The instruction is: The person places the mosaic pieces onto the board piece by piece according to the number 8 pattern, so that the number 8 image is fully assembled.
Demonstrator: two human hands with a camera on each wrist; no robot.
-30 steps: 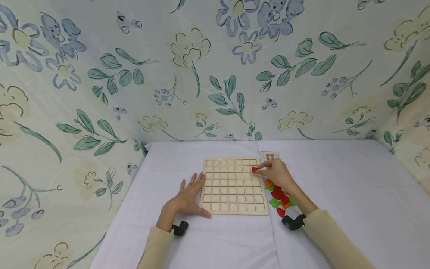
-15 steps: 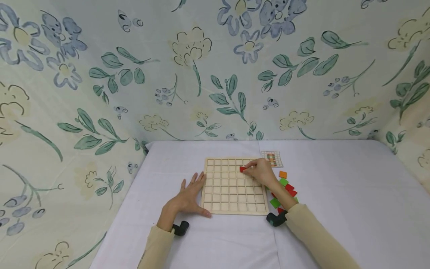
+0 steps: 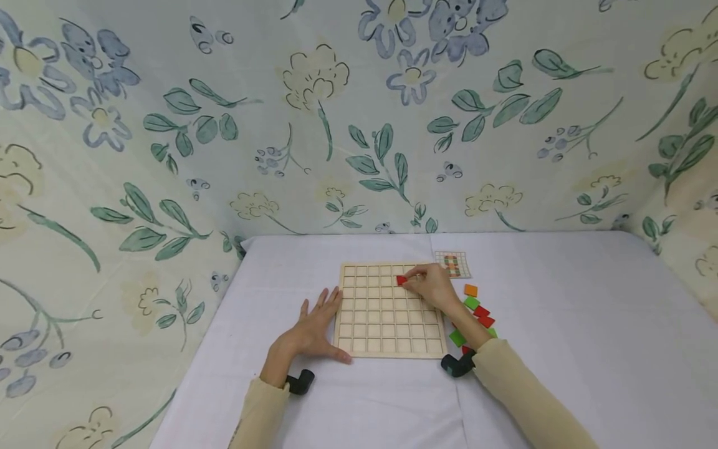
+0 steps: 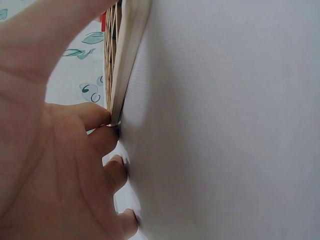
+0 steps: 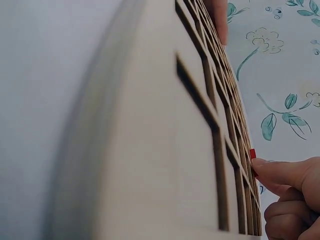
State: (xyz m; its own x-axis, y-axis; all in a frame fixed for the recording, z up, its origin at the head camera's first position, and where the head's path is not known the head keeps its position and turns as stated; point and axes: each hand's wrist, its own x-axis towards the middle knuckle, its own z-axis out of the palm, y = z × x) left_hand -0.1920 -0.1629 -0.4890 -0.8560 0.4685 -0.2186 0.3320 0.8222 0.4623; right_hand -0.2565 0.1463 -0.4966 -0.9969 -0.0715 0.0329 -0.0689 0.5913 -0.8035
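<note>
Head view: a red piece (image 3: 401, 280) is at the upper part of the gridded board (image 3: 392, 357), its edge pinched by the right hand (image 3: 430, 285), probably for fine control. Fingers spread apart, the left hand (image 3: 311, 332) touches the board's left edge, seemingly steadying it. Coloured pieces (image 3: 470, 290) lie rightward, apparently for easy reach, near a patterned card (image 3: 457, 264).
</note>
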